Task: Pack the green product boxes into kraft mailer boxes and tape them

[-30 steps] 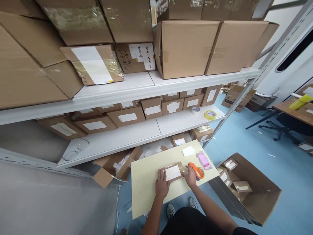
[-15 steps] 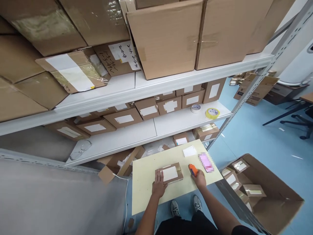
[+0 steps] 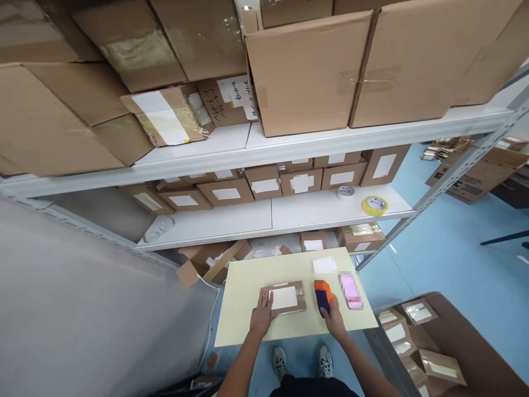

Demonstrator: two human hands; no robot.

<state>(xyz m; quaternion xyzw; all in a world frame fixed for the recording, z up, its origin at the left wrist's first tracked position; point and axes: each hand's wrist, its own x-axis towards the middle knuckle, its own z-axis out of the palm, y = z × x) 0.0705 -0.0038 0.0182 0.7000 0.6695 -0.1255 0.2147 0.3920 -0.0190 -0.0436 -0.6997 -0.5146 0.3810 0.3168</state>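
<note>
On the cream board [image 3: 239,325] lies a small flat cardboard box [image 3: 301,303] with a white label and clear tape at its right end. My left hand [image 3: 262,315] rests on the box's left end, fingers stretched over its top and edge of the label. My right hand [image 3: 334,320] is closed around an orange and dark blue tool [image 3: 323,296] that looks like a tape dispenser, to the right of the box and apart from it. Part of its grip is hidden by the hand. A pixelated pink item [image 3: 350,290] and white paper slips [image 3: 324,265] lie farther back.
Behind the board stands a metal shelf [image 3: 227,234] with labelled cardboard boxes, a white tape roll [image 3: 345,193] and a yellow tape roll [image 3: 375,205]. A large carton [image 3: 467,331] holding several small boxes sits at the lower right. A grey wall [image 3: 103,286] is on the left.
The tool in my right hand has turned, so its dark blue side now shows more. My left hand stays on the box. The camera view has shifted.
</note>
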